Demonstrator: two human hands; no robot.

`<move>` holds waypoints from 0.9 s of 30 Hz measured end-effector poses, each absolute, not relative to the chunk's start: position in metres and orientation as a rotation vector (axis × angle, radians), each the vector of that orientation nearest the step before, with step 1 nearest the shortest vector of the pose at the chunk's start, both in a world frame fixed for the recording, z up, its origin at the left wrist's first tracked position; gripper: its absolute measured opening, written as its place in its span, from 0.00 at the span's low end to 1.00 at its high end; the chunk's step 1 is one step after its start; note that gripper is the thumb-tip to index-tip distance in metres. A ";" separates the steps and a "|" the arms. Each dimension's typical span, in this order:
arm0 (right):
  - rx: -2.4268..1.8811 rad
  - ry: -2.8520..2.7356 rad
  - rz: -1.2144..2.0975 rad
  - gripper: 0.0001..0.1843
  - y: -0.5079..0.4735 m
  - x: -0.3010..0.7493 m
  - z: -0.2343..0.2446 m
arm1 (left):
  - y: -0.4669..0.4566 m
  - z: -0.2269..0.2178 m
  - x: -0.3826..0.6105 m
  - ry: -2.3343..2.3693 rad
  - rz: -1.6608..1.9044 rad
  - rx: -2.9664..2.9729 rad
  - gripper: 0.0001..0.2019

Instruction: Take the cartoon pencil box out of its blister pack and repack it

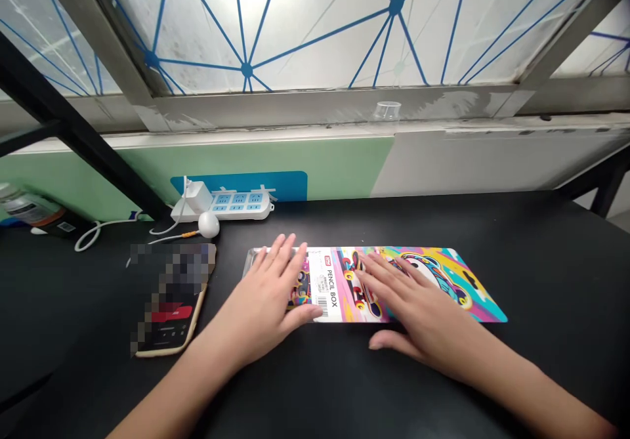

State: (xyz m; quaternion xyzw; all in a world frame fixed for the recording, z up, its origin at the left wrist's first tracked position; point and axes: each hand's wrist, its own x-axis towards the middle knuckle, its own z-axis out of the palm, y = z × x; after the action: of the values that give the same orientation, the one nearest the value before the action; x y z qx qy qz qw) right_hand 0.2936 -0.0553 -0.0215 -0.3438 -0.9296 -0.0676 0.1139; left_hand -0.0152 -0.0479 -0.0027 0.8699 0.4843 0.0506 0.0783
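A long, flat, brightly coloured pencil box [344, 304] lies on the black table, its white label printed "PENCIL BOX". Cartoon figures and a skateboard decorate it, and a clear plastic edge shows at its left end. My left hand [270, 301] rests over the left end, fingers stretched out and the thumb reaching to the label. Across the middle and right part lies my right hand [413, 308], flat with its fingers extended and the thumb off the near edge. Neither hand is wrapped round the box; both hide parts of its print.
A phone [170, 340] lies left of my left hand, its screen partly blurred out. Behind it are a white power strip [241, 212], a round white plug [209, 225] and cables. A bottle [34, 209] is at far left. A clear cup [388, 111] sits on the windowsill.
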 end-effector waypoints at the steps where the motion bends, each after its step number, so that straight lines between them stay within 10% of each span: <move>1: -0.980 -2.738 -0.199 0.43 -0.054 0.283 -0.023 | -0.049 -0.003 -0.009 1.424 0.159 2.603 0.43; 18: -1.198 -2.321 -0.575 0.43 -0.070 0.356 -0.015 | -0.019 0.000 -0.032 1.518 0.159 2.397 0.35; 27: -0.720 -2.748 -0.118 0.25 -0.132 0.224 -0.030 | -0.004 -0.001 -0.007 1.511 0.235 2.371 0.30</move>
State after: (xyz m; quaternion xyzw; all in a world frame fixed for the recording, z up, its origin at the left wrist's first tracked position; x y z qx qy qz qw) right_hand 0.2239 -0.1317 -0.0299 -0.2504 -0.9558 -0.0410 0.1485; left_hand -0.0067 -0.0036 -0.0009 0.8296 0.5287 0.0822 0.1595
